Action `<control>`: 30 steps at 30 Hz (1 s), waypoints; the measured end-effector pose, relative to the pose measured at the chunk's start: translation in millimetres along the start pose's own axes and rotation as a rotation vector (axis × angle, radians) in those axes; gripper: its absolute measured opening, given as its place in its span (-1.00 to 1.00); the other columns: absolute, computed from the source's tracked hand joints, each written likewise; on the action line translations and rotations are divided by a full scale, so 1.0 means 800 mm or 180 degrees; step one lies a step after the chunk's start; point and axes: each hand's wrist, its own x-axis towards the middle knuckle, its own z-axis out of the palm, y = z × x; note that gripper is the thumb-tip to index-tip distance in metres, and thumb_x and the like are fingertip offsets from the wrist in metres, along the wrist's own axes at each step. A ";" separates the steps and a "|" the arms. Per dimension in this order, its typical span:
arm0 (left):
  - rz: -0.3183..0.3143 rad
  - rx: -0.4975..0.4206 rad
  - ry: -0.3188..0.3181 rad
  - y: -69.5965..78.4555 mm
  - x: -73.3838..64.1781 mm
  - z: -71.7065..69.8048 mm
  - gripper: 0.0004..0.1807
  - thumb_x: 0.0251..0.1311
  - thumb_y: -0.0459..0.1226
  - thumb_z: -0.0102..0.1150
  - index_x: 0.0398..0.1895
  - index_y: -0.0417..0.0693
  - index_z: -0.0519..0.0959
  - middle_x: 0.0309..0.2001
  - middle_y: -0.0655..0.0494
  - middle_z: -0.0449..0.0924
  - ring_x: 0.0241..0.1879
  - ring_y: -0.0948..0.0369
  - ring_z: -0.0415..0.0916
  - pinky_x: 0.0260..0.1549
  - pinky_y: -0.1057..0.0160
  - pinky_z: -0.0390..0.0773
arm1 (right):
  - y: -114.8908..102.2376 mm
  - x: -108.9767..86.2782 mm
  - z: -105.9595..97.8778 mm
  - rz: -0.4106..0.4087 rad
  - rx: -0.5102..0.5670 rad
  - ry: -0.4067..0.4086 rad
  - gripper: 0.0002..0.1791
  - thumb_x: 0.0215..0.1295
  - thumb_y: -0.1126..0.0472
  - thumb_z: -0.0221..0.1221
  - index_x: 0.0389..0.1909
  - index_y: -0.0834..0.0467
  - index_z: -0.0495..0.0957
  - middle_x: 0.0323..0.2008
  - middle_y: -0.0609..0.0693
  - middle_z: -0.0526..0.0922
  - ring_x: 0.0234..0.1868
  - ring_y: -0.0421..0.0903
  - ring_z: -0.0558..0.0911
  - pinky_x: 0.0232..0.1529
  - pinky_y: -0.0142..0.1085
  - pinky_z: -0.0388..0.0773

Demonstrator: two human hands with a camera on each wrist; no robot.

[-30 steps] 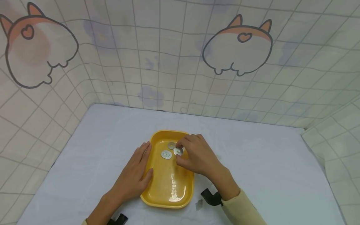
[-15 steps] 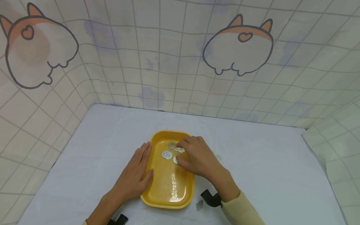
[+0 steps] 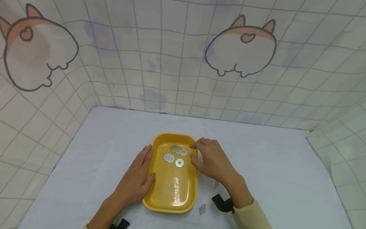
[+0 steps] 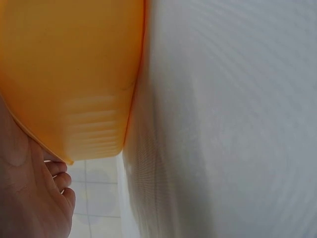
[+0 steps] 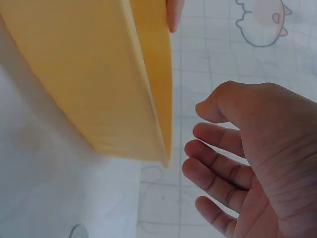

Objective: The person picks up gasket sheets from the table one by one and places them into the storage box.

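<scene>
Several flat metal washers lie in a yellow tray point(image 3: 168, 194). Toward its far end, three overlapping washers point(image 3: 174, 149) form a short row. Two more overlapping washers point(image 3: 167, 157) are nearer the left wall, and a single washer point(image 3: 179, 163) lies apart. My left hand point(image 3: 135, 179) rests along the tray's left rim, fingers straight and thumb over the edge. Over the right rim hovers my right hand point(image 3: 213, 160), holding nothing, its fingers loosely bent and thumb apart. In the right wrist view another washer point(image 5: 79, 231) is on the cloth outside the tray, partly cut off.
A white cloth point(image 3: 274, 171) covers the table. Small grey patches point(image 3: 202, 209) show on it to the tray's right. Tile-patterned curtains point(image 3: 177, 63) with animal drawings stand at the back and sides. Each wrist carries a black camera mount point(image 3: 223, 203).
My right hand has let go of a washer, leaving it alone in the tray, and has moved right to the rim. The left hand has stayed in place.
</scene>
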 end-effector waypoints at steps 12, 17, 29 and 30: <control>0.0026 0.0006 -0.0009 0.001 0.001 -0.001 -0.09 0.44 -0.17 0.10 0.73 -0.19 -0.07 0.72 -0.13 -0.03 0.72 -0.07 -0.04 0.69 0.41 -0.41 | 0.015 -0.012 -0.002 0.0309 0.0007 -0.0010 -0.66 0.35 0.04 0.37 0.08 0.07 0.71 0.03 -0.04 0.75 0.16 0.06 0.65 0.35 0.04 0.62; 0.0037 0.0012 -0.0004 0.000 0.000 -0.002 -0.09 0.44 -0.18 0.10 0.73 -0.19 -0.07 0.72 -0.13 -0.02 0.71 -0.07 -0.03 0.72 0.35 -0.34 | 0.025 -0.019 -0.002 0.0284 0.0001 0.0116 -0.68 0.32 0.08 0.40 0.04 0.09 0.72 0.00 -0.01 0.76 0.10 0.05 0.67 0.31 0.04 0.64; 0.0058 0.0012 0.0062 -0.001 -0.001 0.002 -0.09 0.43 -0.18 0.11 0.73 -0.19 -0.05 0.72 -0.11 -0.02 0.71 -0.06 -0.02 0.67 0.45 -0.43 | 0.047 -0.036 0.002 0.0403 0.0028 0.0132 -0.69 0.32 0.10 0.39 0.03 0.11 0.72 0.00 0.04 0.76 0.07 0.07 0.67 0.31 0.09 0.61; 0.0051 0.0015 0.0064 -0.001 0.000 0.001 -0.09 0.43 -0.18 0.11 0.73 -0.19 -0.04 0.72 -0.11 -0.02 0.71 -0.05 -0.02 0.68 0.43 -0.41 | 0.049 -0.037 0.002 0.0408 0.0036 0.0131 -0.70 0.33 0.11 0.38 0.03 0.12 0.72 0.00 0.05 0.76 0.06 0.07 0.67 0.31 0.09 0.60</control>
